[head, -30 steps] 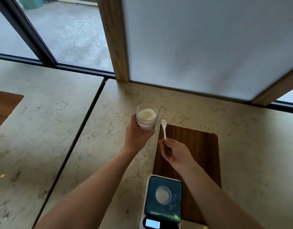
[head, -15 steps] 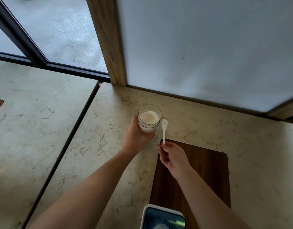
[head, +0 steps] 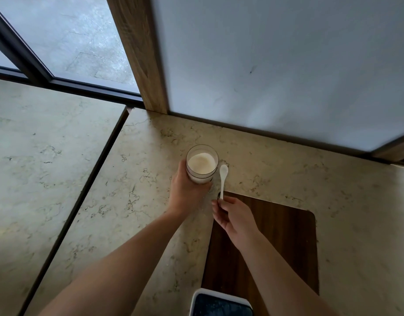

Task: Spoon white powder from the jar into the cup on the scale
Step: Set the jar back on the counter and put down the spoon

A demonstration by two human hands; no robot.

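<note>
While the left hand [head: 187, 190] gripped the jar [head: 202, 164], the right hand [head: 236, 218] pinched the spoon [head: 223, 179] just beside it, unchanged; the cup had slipped from view.

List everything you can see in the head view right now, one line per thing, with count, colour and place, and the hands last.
Jar: one, clear glass, white powder inside, on the counter near the back wall.
Spoon: one, white, just right of the jar, bowl pointing away from the person.
Board: one, dark brown wood, on the counter right of centre.
Scale: one, white rim with dark top, at the bottom edge, only partly in view; no cup visible.
Counter: beige marble, two slabs with a dark seam between.
Post: one, wood, at the back.
Panel: one, pale, back right.
Window: dark-framed, back left.
Left hand: one, wrapped around the jar.
Right hand: one, pinching the spoon handle.
</note>
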